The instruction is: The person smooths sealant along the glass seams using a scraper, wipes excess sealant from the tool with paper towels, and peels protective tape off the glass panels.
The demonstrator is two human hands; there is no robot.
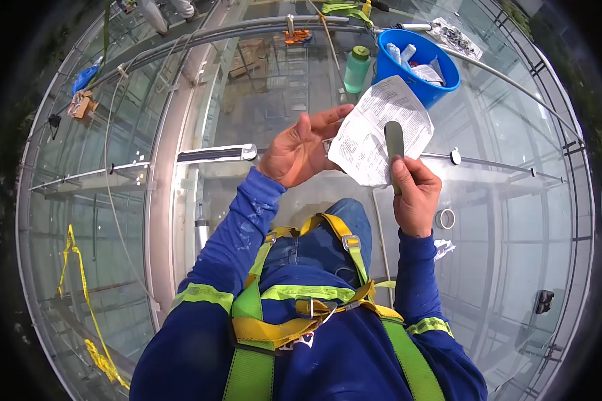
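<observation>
My right hand [417, 190] is closed, thumb on top, around a narrow grey-green spatula [394, 140] with a rounded end. A creased sheet of printed paper [361, 144] lies behind the spatula, its lower right corner close to my right fingers. On the paper's left side is my left hand [301, 150], palm turned up and thumb raised apart from the fingers. Its fingertips reach the paper's left edge, and some are hidden behind it. Both hands are above my bent knee and the glass surface.
Beyond the paper stand a blue bucket [408, 67] with crumpled paper and tubes inside and a green bottle [356, 70]. A tape roll [445, 218] lies right of my knee. A white cartridge [202, 227] is at left. Rope [117, 220] and yellow tape [80, 267] cross the glass.
</observation>
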